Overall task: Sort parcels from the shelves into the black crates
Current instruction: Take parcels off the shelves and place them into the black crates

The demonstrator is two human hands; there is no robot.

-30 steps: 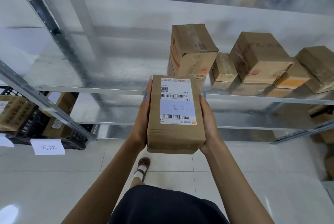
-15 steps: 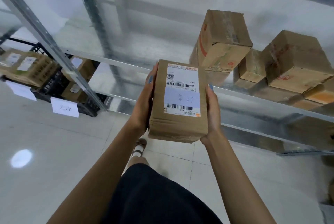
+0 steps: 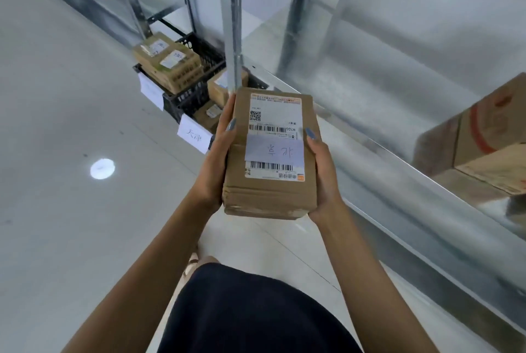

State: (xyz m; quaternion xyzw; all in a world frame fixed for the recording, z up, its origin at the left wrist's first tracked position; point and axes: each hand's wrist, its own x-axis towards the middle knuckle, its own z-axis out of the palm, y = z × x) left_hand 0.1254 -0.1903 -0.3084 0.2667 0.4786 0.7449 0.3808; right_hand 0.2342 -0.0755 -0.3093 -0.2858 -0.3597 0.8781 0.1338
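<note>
A brown cardboard parcel (image 3: 270, 193) with a white shipping label and a handwritten slip on top is held out in front of me. My left hand (image 3: 217, 162) grips its left side with the thumb on top. Gripping the right side the same way is my right hand (image 3: 323, 173). Beyond the parcel, on the floor under the shelf, stand two black crates (image 3: 187, 98) that hold several brown parcels (image 3: 168, 63). Each crate carries a white paper tag (image 3: 194, 134) on its front.
A metal shelf (image 3: 378, 136) runs along the right, and its upright post (image 3: 232, 19) stands just behind the parcel. One large brown box (image 3: 484, 136) sits on the shelf at the right edge. Pale tiled floor (image 3: 71, 210) spreads to the left.
The view has swung left and down along the shelf. The black crates now lie near the centre, close behind the parcel, and most shelf boxes have left the view. Both hands keep their hold.
</note>
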